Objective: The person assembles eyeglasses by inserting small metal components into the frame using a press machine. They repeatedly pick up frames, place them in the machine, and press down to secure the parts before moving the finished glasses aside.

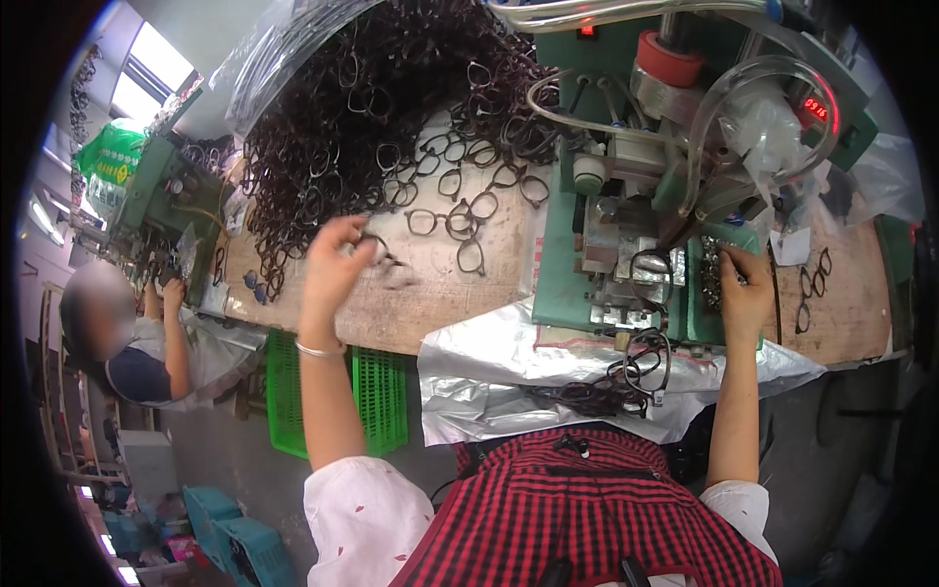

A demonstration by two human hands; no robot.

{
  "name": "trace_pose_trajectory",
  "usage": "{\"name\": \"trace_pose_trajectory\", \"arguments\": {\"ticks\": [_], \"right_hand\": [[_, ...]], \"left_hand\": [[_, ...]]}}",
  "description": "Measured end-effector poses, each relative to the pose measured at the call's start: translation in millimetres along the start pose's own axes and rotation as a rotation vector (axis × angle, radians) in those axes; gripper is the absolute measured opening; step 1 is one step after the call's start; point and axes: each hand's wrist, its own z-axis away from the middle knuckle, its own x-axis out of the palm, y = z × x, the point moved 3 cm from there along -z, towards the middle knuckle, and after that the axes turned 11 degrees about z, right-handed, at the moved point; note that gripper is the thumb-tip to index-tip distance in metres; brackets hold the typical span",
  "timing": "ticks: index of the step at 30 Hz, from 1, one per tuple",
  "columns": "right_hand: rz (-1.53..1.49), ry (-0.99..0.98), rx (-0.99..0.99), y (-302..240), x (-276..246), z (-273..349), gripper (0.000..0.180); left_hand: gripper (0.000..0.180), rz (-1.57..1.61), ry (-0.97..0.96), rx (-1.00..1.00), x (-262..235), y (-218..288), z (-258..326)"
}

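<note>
My left hand (335, 262) is raised over the wooden bench (430, 293), fingers closed on a dark eyeglass frame (383, 256) that blurs to its right. A large heap of dark eyeglass frames (362, 108) lies just beyond it. My right hand (745, 286) rests at the right side of a green machine (597, 245), fingertips at a tray of small metal parts (708, 274). Another eyeglass frame (649, 272) sits in the machine's fixture, between my hands.
Finished frames (641, 364) hang over a silvery plastic sheet (499, 372) at the bench edge. A green crate (377, 391) stands below. Clear hoses (753, 88) arc over the machine. Two loose frames (810, 289) lie at right. Another person (147, 342) works at the left.
</note>
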Motion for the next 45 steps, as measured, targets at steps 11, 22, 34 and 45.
{"name": "trace_pose_trajectory", "arguments": {"ticks": [11, 22, 34, 45], "right_hand": [[-0.063, 0.147, 0.153, 32.4, -25.4, 36.9, 0.014], [-0.317, -0.181, -0.082, -90.6, -30.3, -5.4, 0.016], [-0.821, -0.120, 0.222, -94.7, 17.5, 12.5, 0.040], [-0.783, -0.267, 0.143, -127.0, -15.2, 24.7, 0.049]], "left_hand": [[0.016, -0.207, -0.023, 0.270, 119.3, -75.0, -39.6], [0.031, 0.828, -0.133, -0.073, 146.7, 16.2, 10.5], [0.038, 1.094, -0.250, 0.328, 157.7, 178.2, 61.1], [0.031, 0.955, -0.132, 0.494, 165.5, 211.8, 59.8]]}}
